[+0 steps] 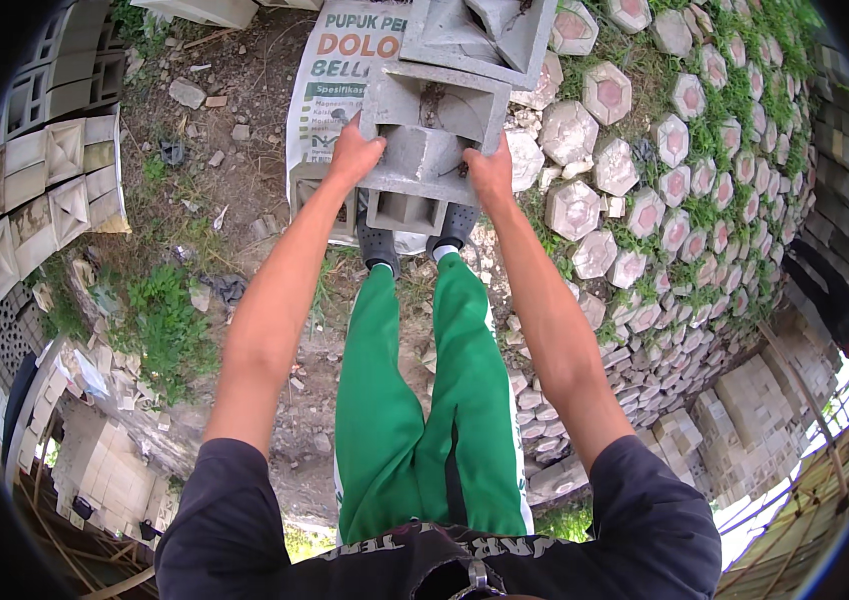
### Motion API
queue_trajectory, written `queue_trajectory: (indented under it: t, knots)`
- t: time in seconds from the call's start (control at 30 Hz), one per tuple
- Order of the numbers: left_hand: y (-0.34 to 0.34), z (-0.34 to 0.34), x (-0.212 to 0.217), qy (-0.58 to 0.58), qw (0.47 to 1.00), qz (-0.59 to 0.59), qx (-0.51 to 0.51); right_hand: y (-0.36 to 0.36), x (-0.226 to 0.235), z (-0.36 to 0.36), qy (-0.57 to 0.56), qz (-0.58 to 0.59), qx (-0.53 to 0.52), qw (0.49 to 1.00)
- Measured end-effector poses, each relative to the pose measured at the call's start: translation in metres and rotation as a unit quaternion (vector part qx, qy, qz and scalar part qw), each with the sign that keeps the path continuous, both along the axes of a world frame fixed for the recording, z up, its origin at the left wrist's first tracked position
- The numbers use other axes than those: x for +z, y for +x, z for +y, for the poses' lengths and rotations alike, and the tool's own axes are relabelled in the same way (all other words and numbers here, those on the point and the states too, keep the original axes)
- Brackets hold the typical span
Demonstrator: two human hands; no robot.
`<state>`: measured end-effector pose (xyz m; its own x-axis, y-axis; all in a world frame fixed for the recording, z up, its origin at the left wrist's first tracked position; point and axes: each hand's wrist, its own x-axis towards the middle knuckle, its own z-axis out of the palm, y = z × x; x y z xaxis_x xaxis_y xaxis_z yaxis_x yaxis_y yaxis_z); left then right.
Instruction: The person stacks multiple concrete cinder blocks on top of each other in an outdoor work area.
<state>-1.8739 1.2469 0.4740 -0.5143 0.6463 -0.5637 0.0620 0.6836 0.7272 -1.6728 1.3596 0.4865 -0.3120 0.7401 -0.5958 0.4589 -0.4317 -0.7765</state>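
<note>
Head view. The grey block (pixel 425 155), angular and hollow-faced, lies between the hands, just beyond the shoes (pixel 378 243). Left hand (pixel 357 155) and right hand (pixel 490 170) are part-closed on its opposite side walls, thumbs at the rims; the other fingers are largely hidden. Probably cement: heavy, stiff, gritty rather than slippery, thin edges liable to chip; the side walls offer the soundest hold. Around it: smooth printed sack (pixel 307 85), rough hexagonal pavers (pixel 605 92).
</note>
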Motion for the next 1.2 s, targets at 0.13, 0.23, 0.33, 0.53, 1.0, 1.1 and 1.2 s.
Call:
queue_trajectory:
  t: [0.13, 0.23, 0.33, 0.53, 1.0, 1.1, 1.2]
  knots:
    - [-0.002, 0.013, 0.011, -0.008, 0.999, -0.022, -0.042, 0.009, -0.011, 0.005, 0.014, 0.067, -0.014, 0.998]
    - [-0.001, 0.005, 0.02, -0.004, 0.999, -0.007, -0.031, 0.003, 0.011, 0.008, -0.044, 0.069, 0.003, 0.997]
    - [0.016, -0.012, 0.035, 0.055, 0.998, -0.009, 0.002, 0.014, 0.036, 0.0, -0.04, 0.108, 0.005, 0.993]
    - [0.066, -0.059, 0.13, 0.006, 0.999, -0.033, 0.029, 0.06, 0.12, -0.042, -0.071, 0.109, 0.004, 0.992]
    - [0.175, -0.164, 0.34, 0.098, 0.971, -0.044, 0.212, 0.125, 0.334, -0.093, -0.08, 0.147, 0.145, 0.975]
    - [0.179, -0.172, 0.352, 0.11, 0.963, -0.057, 0.239, 0.122, 0.342, -0.093, -0.091, 0.13, 0.17, 0.972]
    - [0.183, -0.18, 0.362, 0.128, 0.965, -0.034, 0.225, 0.12, 0.351, -0.099, -0.087, 0.149, 0.171, 0.97]
